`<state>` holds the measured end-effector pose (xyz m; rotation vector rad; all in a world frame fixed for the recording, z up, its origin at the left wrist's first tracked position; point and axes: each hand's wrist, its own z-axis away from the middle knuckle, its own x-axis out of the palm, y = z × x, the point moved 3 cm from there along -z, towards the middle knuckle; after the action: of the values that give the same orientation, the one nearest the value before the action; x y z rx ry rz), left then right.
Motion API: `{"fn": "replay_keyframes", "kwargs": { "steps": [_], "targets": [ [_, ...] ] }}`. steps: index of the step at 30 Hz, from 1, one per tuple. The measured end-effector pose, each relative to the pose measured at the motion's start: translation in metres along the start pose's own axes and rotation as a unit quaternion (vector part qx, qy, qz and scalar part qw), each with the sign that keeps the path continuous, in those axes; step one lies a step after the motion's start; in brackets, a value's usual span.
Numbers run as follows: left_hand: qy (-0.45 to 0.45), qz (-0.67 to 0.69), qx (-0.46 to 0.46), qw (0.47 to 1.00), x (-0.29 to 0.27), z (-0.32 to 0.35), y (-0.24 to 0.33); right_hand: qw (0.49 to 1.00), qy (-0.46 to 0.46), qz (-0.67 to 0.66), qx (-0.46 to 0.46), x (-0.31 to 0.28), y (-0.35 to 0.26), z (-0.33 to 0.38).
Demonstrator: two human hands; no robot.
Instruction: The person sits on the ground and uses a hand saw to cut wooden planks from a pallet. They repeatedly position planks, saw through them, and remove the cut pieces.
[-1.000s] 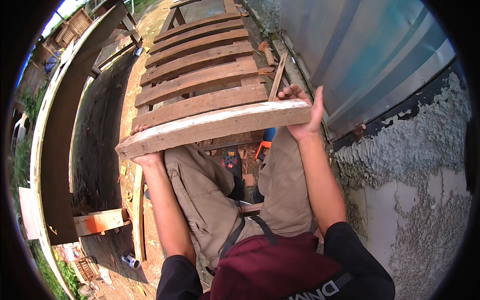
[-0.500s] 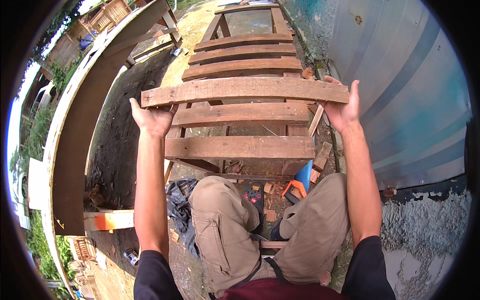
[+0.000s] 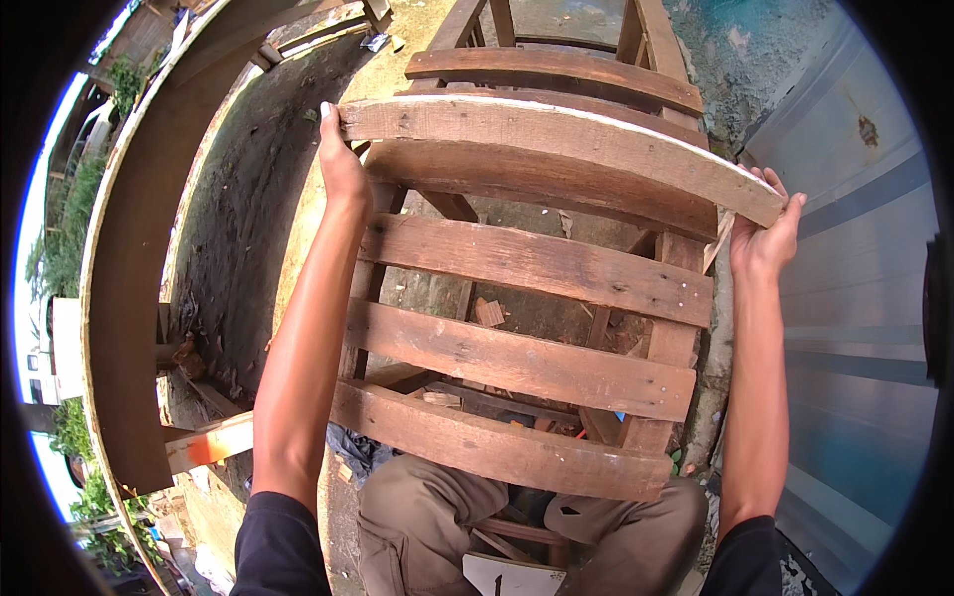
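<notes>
A rough brown wooden plank (image 3: 566, 137) spans crosswise between my hands, above a slatted wooden frame. My left hand (image 3: 344, 169) grips its left end, thumb pointing up along the end. Around the right end, my right hand (image 3: 765, 233) has its fingers behind and its palm below. Beneath the plank, a darker slat (image 3: 537, 177) lies partly covered by it. Nearer to me, nailed slats (image 3: 537, 263) cross the frame's side rails (image 3: 676, 338) with gaps between them. Whether the plank touches the slats under it I cannot tell.
At the right a corrugated metal sheet (image 3: 845, 328) stands close to my right arm. A large curved wooden board (image 3: 129, 298) rises on the left, with an orange-marked wood piece (image 3: 214, 442) near it. Wood scraps (image 3: 489, 312) lie on the ground under the frame.
The plank has moved away from me along the frame, with both hands still on it, and now slants down to the right. My view has shifted, and the near slats now cover the orange-handled saw.
</notes>
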<state>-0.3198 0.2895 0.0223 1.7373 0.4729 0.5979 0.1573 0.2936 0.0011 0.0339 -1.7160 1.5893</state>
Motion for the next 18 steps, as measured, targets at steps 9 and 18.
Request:
{"fn": "replay_keyframes", "kwargs": {
  "steps": [9,18],
  "targets": [
    [-0.117,-0.293,0.098,0.944,0.012,-0.031,-0.038,0.937,0.003,0.342,-0.075,0.015,0.028,-0.022],
    [-0.038,-0.454,0.057,0.888,0.033,-0.014,-0.028,0.861,0.171,0.479,0.003,0.012,0.042,-0.010]
  ]
}}
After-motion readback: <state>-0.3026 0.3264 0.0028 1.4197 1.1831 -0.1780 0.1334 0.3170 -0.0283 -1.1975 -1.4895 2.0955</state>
